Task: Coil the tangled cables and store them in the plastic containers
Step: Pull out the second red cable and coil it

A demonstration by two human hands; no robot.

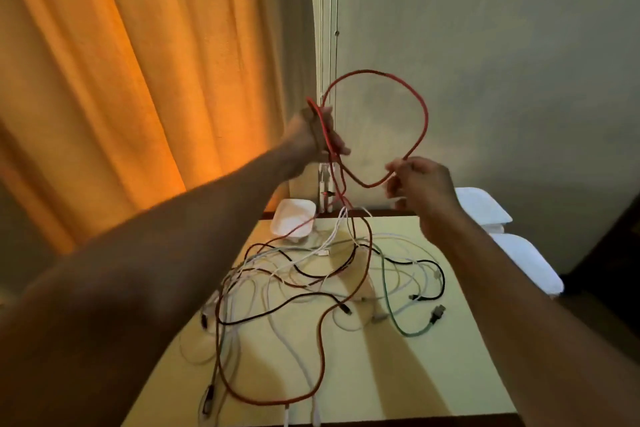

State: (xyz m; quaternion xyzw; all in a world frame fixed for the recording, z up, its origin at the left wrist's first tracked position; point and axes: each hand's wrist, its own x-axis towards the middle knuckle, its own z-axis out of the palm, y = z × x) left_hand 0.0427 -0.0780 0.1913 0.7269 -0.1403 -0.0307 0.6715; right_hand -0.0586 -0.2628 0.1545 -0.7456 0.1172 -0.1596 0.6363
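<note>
A red cable point(420, 107) rises from the table in a big loop held up in front of the wall. My left hand point(317, 133) grips one part of it, raised above the table's far edge. Lower and to the right, my right hand point(420, 180) pinches the loop's bottom end between its fingertips. The rest of the red cable trails down into a tangle of white, black and green cables point(346, 274) spread over the pale yellow table point(433, 374). A white plastic container point(294, 222) sits at the table's far left corner.
Two more white containers point(485, 206) point(526, 260) lie off the table's right side. An orange curtain point(138, 80) hangs at the left, a pale wall behind. Thin cords point(334, 10) hang down the wall's corner. Cable plugs lie near the table's front left edge.
</note>
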